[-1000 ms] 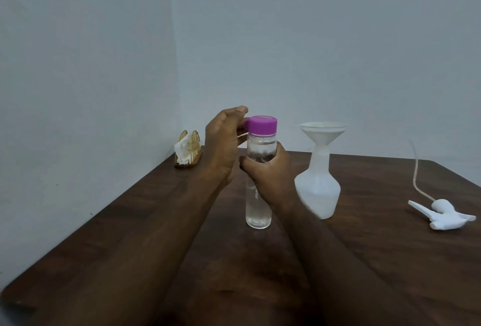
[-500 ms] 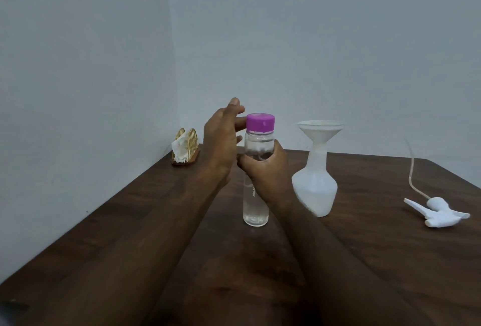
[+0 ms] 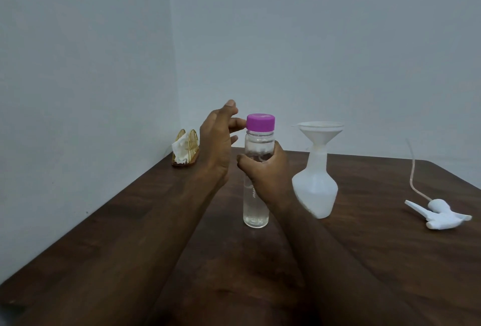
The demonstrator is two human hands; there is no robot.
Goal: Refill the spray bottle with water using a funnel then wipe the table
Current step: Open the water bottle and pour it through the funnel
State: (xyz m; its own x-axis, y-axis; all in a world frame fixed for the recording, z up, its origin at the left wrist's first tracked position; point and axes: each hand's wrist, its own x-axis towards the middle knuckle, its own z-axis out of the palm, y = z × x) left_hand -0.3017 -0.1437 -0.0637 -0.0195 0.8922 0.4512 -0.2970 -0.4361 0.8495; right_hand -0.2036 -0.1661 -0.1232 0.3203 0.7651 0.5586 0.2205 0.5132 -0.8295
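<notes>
Two hands meet at the upright water bottle (image 3: 256, 195) on the worktop (image 3: 390, 260): right hand (image 3: 265, 169) in a closed grip around it, left hand (image 3: 217, 143) spread, fingertips touching the purple cap (image 3: 260, 122). Just beside stands the spray bottle (image 3: 315, 190), funnel (image 3: 320, 133) in its neck.

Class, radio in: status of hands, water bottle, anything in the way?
Right hand grips water bottle. Left hand open beside purple cap. Funnel in spray bottle. Nothing blocking.

Spray bottle (image 3: 316, 190) with funnel (image 3: 320, 132) crowds the water bottle (image 3: 256, 195) rightward; table (image 3: 117, 234) left — open.
</notes>
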